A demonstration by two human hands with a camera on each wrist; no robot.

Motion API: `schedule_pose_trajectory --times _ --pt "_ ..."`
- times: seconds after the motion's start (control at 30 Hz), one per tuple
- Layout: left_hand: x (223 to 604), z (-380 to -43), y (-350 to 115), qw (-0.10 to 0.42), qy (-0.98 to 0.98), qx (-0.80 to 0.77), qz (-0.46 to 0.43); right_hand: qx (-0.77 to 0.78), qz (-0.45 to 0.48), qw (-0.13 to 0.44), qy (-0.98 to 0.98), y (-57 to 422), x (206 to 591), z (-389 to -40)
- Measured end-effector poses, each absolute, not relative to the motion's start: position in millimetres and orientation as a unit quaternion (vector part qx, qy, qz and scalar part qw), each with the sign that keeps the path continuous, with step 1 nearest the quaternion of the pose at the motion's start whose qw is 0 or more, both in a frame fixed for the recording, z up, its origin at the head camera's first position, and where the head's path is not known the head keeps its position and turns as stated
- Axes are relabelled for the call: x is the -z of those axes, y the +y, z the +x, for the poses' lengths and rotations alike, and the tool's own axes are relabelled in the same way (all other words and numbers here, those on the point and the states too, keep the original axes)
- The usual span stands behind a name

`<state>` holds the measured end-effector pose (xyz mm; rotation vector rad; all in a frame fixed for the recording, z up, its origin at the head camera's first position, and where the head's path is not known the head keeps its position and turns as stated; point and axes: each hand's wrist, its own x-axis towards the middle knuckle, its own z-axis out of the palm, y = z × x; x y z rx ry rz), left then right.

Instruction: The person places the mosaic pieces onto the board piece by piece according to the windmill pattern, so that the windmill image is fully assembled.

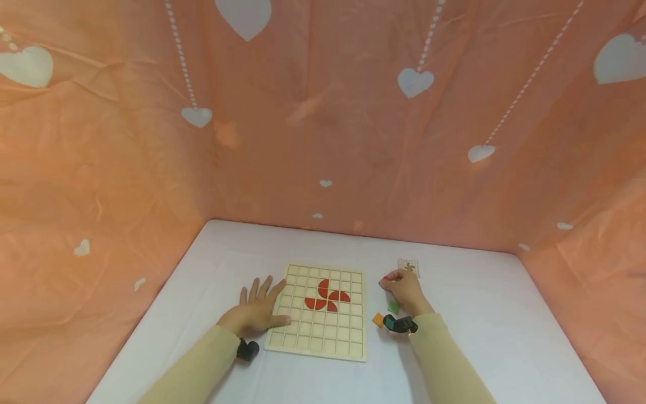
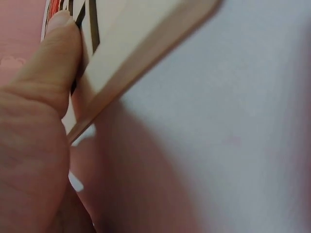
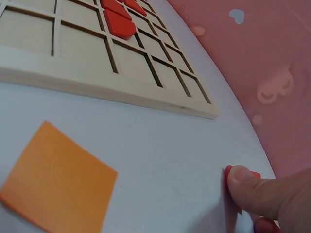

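Peach cloth printed with white hearts hangs around a white table. A pale wooden board, divided into square cells, lies flat on it, with red pieces set in some middle cells as a pinwheel.

To the board's right, the right hand pinches a red tile between thumb and fingers. The tile sits at the very tips, beyond the board's right edge and apart from it. In the right wrist view the thumb tip presses on the tile's near side, and a red corner shows past the thumb; the other fingers are mostly hidden there.

The left hand grasps nothing: its fingers are straight and spread, with the thumb lying on the board near its left edge and the index fingertip at that edge. The other fingers extend over the table.

A green piece lies just beside the right wrist, and an orange piece lies nearer the person, between the board and the black wrist camera. A small card with a printed grid and pinwheel lies behind the right hand, partly covered by it.
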<state>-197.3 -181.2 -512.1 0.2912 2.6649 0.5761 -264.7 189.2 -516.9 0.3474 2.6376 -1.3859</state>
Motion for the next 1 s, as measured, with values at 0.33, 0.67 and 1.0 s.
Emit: schedule_pose_trajectory --times 0.33,0.67,1.0 --pt "516.4 -196.4 -183.8 0.193 0.948 -0.227 0.109 0.477 0.114 0.037 0.87 188.5 521.7 -260.2" --pt "517.5 -198.8 -181.6 0.195 0.946 -0.237 0.1 0.474 0.086 0.015 0.876 182.1 507.4 -242.4" --pt "519.0 -198.7 -183.0 0.197 0.945 -0.242 0.097 0.48 -0.046 0.036 0.875 142.8 499.2 -200.4"
